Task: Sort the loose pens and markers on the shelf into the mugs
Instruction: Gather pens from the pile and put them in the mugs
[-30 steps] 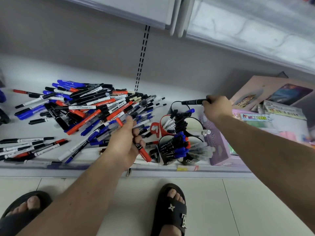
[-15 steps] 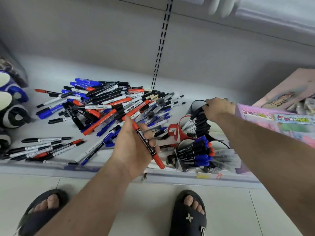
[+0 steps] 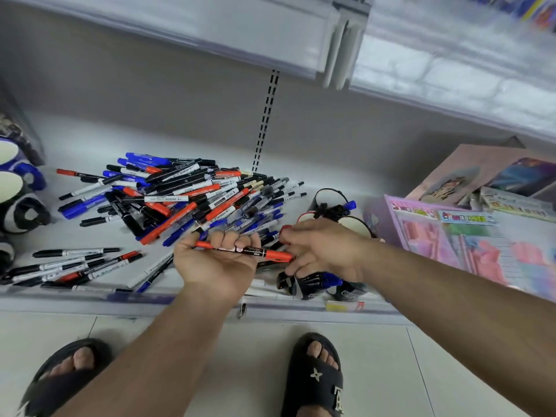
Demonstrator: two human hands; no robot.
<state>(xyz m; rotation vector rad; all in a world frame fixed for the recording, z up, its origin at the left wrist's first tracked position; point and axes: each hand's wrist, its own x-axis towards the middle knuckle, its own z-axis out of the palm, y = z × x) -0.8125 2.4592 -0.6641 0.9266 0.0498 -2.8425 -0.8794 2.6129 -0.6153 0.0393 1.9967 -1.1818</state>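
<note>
- Grey shop shelving is seen from the head camera, with a white shelf [image 3: 90, 139] at low level, an upper shelf edge above it and a slotted upright on the back wall.
- A large heap of loose pens and markers [image 3: 192, 197], in black, blue and red, is spread over the middle of the shelf; a smaller row of markers [image 3: 75, 266] lies apart near the front left edge.
- The left hand [image 3: 219, 263] is held palm up in front of the heap, its fingers curled round a red marker [image 3: 243, 250], which lies roughly level across the fingers with its red end pointing right.
- The right hand [image 3: 325, 251] is just beside the left, with its fingers at the right end of the same red marker; whether they pinch it or only touch it cannot be told.
- Several dark mugs [image 3: 328, 203] stand right of the heap, partly hidden behind the right hand; black and blue pens are seen standing in them.
- Pink boxed stationery sets [image 3: 436, 233] are stacked on the right of the shelf, just beside the mugs.
- Blue and white mugs [image 3: 18, 182] are seen at the far left edge.
- Two feet in black sandals [image 3: 316, 377] are seen on pale floor tiles below the shelf.
</note>
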